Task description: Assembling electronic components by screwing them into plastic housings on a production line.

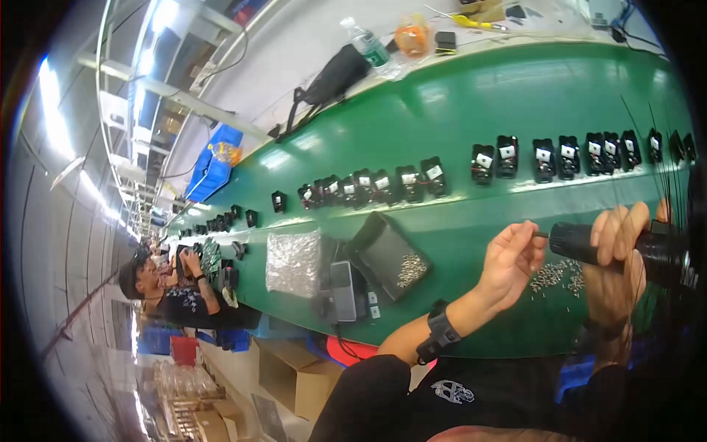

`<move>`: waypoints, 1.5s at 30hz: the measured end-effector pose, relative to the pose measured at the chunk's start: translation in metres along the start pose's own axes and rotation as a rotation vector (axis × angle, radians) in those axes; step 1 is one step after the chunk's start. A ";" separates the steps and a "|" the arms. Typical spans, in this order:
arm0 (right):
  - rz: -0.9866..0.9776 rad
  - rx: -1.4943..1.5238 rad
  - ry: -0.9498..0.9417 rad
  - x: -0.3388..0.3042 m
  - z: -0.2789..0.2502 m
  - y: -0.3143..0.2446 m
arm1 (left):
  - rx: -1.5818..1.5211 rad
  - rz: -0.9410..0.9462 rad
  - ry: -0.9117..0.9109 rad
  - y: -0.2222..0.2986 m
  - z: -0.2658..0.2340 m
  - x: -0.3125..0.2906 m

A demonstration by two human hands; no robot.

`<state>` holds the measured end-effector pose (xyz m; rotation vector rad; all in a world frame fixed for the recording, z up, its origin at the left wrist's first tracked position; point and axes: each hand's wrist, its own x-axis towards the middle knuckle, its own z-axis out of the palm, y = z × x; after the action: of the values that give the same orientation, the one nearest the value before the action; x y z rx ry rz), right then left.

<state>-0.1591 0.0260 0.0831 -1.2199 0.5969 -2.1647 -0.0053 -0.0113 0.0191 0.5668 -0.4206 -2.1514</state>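
Black and cylindrical, a power screwdriver (573, 241) filled the right hand (622, 236), fingers wrapped around it; the left hand (513, 258) pinched its tip, any screw there indistinct. On its near side, loose screws (551, 277) lay unfitted; beyond it sat labelled black housings (543, 168), their completion unclear.

A green counter (515, 81) sets off a black tool (573, 243), silvery screws (547, 276), white-labelled black units (507, 160), a black tray (374, 247) and a blue bin (208, 174).
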 end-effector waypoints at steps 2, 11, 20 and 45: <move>-0.003 0.006 0.013 0.004 0.017 -0.006 | -0.007 0.015 -0.019 0.005 0.004 0.001; 0.053 0.076 -0.015 0.011 0.039 -0.030 | -0.100 -0.030 -0.065 0.012 0.011 -0.003; -0.136 0.054 -0.048 0.044 0.038 -0.003 | 0.731 -0.273 -0.533 0.017 0.014 -0.017; 0.020 -0.170 -0.132 0.081 0.049 0.160 | 2.029 0.627 -0.424 0.152 -0.061 0.136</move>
<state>-0.1079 -0.1508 0.0564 -1.4273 0.7452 -2.0312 0.0540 -0.2153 0.0081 0.7423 -2.5739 -0.5440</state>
